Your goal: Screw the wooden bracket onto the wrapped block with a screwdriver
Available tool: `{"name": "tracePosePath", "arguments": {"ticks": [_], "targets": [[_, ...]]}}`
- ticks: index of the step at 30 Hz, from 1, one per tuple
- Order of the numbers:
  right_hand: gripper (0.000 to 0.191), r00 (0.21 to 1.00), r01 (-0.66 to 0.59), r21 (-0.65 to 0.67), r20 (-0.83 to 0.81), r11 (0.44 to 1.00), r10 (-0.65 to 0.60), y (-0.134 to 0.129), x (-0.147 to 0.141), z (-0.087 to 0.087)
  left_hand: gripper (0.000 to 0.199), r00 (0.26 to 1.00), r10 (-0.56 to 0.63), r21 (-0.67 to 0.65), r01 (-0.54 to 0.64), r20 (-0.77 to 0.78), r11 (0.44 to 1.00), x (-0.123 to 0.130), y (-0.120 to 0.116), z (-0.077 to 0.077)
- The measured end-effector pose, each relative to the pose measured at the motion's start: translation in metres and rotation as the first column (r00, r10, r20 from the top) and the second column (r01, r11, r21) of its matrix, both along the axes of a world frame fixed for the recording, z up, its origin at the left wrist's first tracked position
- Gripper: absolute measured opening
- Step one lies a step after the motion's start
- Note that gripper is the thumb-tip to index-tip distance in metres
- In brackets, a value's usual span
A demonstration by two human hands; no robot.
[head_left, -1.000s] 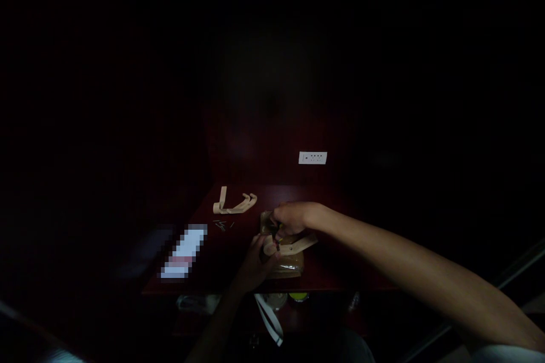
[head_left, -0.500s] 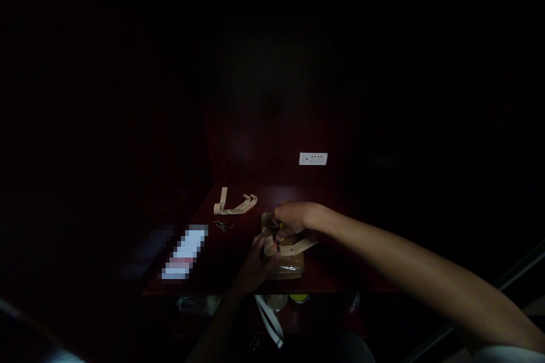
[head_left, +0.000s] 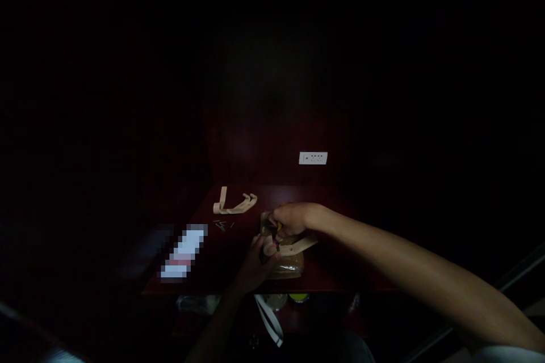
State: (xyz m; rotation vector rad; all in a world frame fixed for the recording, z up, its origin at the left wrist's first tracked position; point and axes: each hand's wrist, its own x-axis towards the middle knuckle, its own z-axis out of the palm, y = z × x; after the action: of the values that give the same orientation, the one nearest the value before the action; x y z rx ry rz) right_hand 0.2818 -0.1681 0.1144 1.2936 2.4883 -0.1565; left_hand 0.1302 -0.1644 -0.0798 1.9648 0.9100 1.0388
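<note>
Fingers of my left hand (head_left: 254,265) are curling against the near end of the pale wooden piece (head_left: 292,247), steadying it on the block (head_left: 286,264) beneath. Just beyond them, my right hand (head_left: 292,218) is pinching a small tool (head_left: 279,232) upright over that piece. It looks light, stiff and thin, perhaps brittle, so I am gripping near its rounded end. Farther left are lying loose nails (head_left: 222,225) and another curved piece (head_left: 235,204).
</note>
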Motion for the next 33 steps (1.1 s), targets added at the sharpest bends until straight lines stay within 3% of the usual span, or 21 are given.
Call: {"name": "tracePosePath", "arguments": {"ticks": [4, 10, 18, 28, 33], "targets": [[0.036, 1.0, 0.007, 0.022, 0.027, 1.0, -0.007, -0.001, -0.005, 0.004, 0.042, 1.0, 0.015, 0.0, -0.015, -0.005, 1.0, 0.0, 0.001, -0.002], [0.038, 0.997, 0.046, 0.19, 0.051, 0.981, -0.056, -0.007, -0.007, -0.001, 0.041, 1.0, -0.018, -0.012, 0.018, -0.017, 1.0, -0.001, 0.001, 0.0], [0.038, 0.999, 0.028, 0.059, 0.019, 0.998, -0.03, -0.015, -0.004, 0.004, 0.039, 1.0, 0.004, -0.002, -0.004, -0.007, 1.0, 0.001, 0.001, -0.001], [0.033, 0.999, 0.01, 0.132, 0.049, 0.991, -0.016, -0.005, -0.007, 0.001, 0.042, 1.0, 0.029, -0.015, -0.03, -0.005, 0.999, 0.001, -0.002, 0.003], [0.04, 0.999, 0.028, 0.094, 0.018, 0.995, -0.03, -0.01, -0.005, 0.0, 0.042, 0.999, 0.038, -0.008, -0.038, -0.002, 0.999, 0.001, 0.0, 0.001]]}}
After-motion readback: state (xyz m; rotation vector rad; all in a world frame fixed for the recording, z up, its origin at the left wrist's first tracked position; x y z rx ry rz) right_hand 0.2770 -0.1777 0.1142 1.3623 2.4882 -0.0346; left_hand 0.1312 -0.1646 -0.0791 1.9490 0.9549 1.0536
